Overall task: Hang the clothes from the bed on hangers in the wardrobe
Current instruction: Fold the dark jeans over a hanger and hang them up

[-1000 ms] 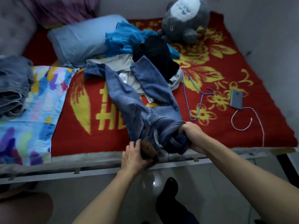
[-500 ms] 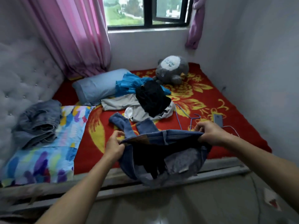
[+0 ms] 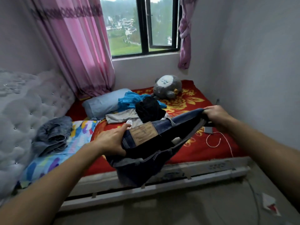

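Note:
I hold a pair of blue jeans [image 3: 172, 127] by the waistband above the bed's front edge, its brown leather patch facing me. My left hand [image 3: 112, 138] grips the waistband beside the patch. My right hand [image 3: 215, 114] grips the far end of the waistband, higher up. The legs hang folded below, over the bed frame. On the red flowered bed [image 3: 201, 148] lies a pile of clothes: a black garment [image 3: 149, 109], a turquoise one [image 3: 129, 101] and a grey one [image 3: 120, 117]. The blue hanger is hidden behind the jeans.
A second pair of jeans [image 3: 53, 133] lies folded at the left on a colourful sheet [image 3: 81, 132]. A blue pillow [image 3: 102, 104] and a grey plush toy [image 3: 167, 86] sit at the back. A phone [image 3: 208, 129] with a white cable [image 3: 215, 142] lies at the right. Walls close in on the right.
The jeans went from bunched on the bed's edge to lifted and spread by the waistband. My head has tilted up, so the window and curtains now show.

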Demonstrator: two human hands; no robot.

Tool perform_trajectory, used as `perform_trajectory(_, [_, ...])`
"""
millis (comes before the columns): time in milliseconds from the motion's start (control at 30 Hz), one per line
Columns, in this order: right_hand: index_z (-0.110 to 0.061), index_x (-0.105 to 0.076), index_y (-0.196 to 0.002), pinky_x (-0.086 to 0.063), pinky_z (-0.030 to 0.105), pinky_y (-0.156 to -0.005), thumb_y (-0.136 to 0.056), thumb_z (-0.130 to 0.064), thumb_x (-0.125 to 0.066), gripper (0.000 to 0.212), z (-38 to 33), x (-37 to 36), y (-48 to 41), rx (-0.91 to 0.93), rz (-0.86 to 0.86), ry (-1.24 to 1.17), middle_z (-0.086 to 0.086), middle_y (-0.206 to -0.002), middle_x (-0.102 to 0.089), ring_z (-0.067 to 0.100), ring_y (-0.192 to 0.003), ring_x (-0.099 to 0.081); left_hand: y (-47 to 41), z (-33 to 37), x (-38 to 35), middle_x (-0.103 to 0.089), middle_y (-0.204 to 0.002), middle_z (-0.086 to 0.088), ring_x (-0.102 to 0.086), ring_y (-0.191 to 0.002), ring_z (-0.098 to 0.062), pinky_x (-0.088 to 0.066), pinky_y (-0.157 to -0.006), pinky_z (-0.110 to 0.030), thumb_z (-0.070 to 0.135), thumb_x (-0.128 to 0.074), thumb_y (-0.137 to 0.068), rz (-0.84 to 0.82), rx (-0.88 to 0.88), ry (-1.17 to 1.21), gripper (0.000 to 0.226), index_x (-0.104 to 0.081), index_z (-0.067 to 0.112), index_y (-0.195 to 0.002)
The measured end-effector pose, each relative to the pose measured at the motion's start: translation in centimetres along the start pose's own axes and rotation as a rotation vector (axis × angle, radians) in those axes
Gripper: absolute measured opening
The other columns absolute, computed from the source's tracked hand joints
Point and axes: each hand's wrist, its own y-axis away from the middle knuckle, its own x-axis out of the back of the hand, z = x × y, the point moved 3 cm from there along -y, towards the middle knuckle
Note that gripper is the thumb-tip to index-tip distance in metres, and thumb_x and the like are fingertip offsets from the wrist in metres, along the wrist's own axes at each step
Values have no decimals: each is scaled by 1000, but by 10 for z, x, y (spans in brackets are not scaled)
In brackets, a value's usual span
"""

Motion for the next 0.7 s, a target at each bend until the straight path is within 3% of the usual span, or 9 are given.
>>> perform_trajectory(100, [-8,-60,-81,-44,27,-53,-88,-2,-51,12,-23,20,38,7,-43,-134,9,-63,-55,21,-54,-52,29,3,26,-61,-111,-9,-60,-101,-31,-40,-68,-29,8,-65,-69,163,-6,96,70,-39,22,-132])
perform_trajectory(200, [-2,-63,-76,-43,20,-43,-87,-3,-55,13,-53,35,70,84,-131,-214,6,-50,-60,19,-42,-56,53,-10,53,-58,-72,-2,-58,-67,-23,-42,-59,-29,-9,-59,-69,356,71,315,41,-57,23,-95])
perform_trajectory(300, [2,-65,-90,-50,20,-45,-81,10,-57,14,-85,49,92,229,-299,-48,14,-70,-64,22,-56,-61,76,-19,81,-55,-52,3,-52,-52,-12,-43,-52,-21,-21,-46,-73,457,167,664,39,-62,15,-70])
perform_trajectory(400, [-4,-63,-99,-51,20,-52,-80,19,-52,31,-108,70,103,336,-386,212,10,-78,-63,17,-62,-61,99,-24,107,-49,-52,-5,-49,-49,-16,-43,-48,-20,-25,-33,-76,482,239,953,39,-56,6,-66])
perform_trajectory(500, [-7,-67,-88,-51,27,-64,-82,16,-52,28,-121,83,103,445,-284,417,12,-82,-64,22,-76,-59,113,-29,128,-52,-51,1,-47,-46,-12,-40,-51,-21,-22,-38,-78,411,193,1017,43,-64,9,-63])
perform_trajectory(600, [-11,-69,-82,-55,40,-78,-84,10,-52,28,-132,84,94,469,-181,325,16,-86,-65,26,-80,-60,116,-31,152,-53,-53,2,-49,-43,-9,-40,-44,-18,-20,-37,-79,390,138,1123,45,-66,13,-68])
perform_trajectory(700, [-10,-70,-92,-54,40,-79,-90,0,-48,24,-138,75,83,414,-222,244,14,-86,-65,26,-78,-62,101,-41,161,-53,-55,-1,-48,-41,-10,-41,-44,-18,-15,-39,-83,421,220,1130,35,-61,11,-77])
